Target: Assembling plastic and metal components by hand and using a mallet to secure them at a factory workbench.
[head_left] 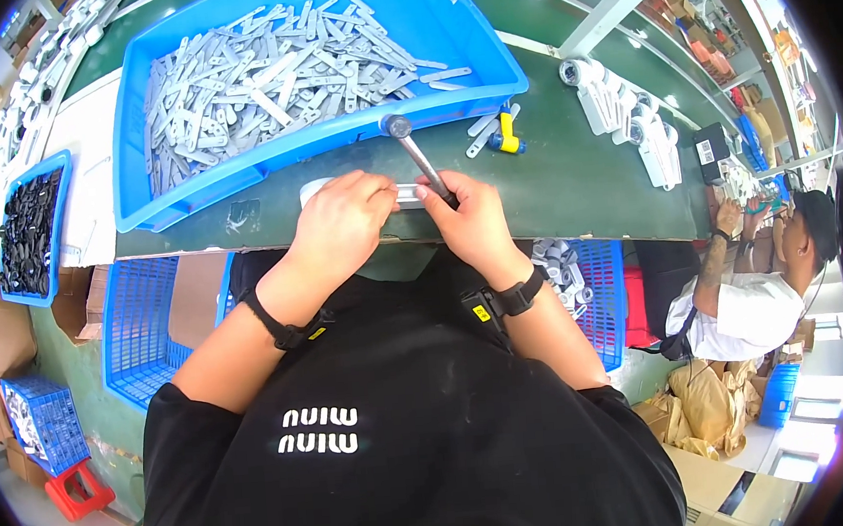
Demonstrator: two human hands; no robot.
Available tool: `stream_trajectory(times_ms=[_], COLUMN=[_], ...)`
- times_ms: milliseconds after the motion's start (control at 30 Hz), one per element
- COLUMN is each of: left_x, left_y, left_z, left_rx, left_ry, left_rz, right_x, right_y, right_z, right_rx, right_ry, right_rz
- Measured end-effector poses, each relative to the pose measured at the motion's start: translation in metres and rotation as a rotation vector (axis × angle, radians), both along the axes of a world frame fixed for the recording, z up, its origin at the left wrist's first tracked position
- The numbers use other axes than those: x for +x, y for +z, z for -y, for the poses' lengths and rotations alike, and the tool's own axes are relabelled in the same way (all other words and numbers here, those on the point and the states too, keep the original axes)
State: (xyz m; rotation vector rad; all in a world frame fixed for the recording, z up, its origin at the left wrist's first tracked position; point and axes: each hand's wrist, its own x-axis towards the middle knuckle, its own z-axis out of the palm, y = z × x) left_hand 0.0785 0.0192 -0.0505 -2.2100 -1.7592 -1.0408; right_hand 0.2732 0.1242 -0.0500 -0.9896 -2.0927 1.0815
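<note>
- Left hand (345, 219) curled down over a pale flat metal strip (405, 196) at the near edge of the green desk (553, 180), fingers closed on it and pinning it flat.
- Right hand (472, 218) wrapped tight around the dark handle of a small hammer (417, 156); its head sits beyond the knuckles, close to the rim of the big blue bin (315, 138).
- Strip lies just between the two hands, long axis running left to right along the desk edge; only a short length shows between the fingers.
- Hammer shaft runs away from the right hand, pointing up and slightly left toward the bin.
- Progress, as judged: bin just beyond both hands is heaped with similar grey strips, so much stock looks unworked. No finished pile can be identified for certain.
- A yellow-and-blue tool (504, 132) rests on the desk, beyond the right hand.
</note>
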Motion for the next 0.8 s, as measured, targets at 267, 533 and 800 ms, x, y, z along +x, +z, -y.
stream_trajectory(times_ms=[267,533,800], left_x=[0.003,0.002,0.002], left_y=[0.002,0.002,0.001], left_z=[-0.001,0.000,0.000], left_rx=[0.009,0.010,0.013], left_ry=[0.006,0.024,0.022], left_rz=[0.040,0.041,0.041], right_x=[0.079,0.100,0.077], right_y=[0.019,0.016,0.022], right_z=[0.039,0.046,0.034], right_rx=[-0.228,-0.094,0.109], right_ry=[0.039,0.035,0.179], right_rz=[-0.394,-0.005,0.193])
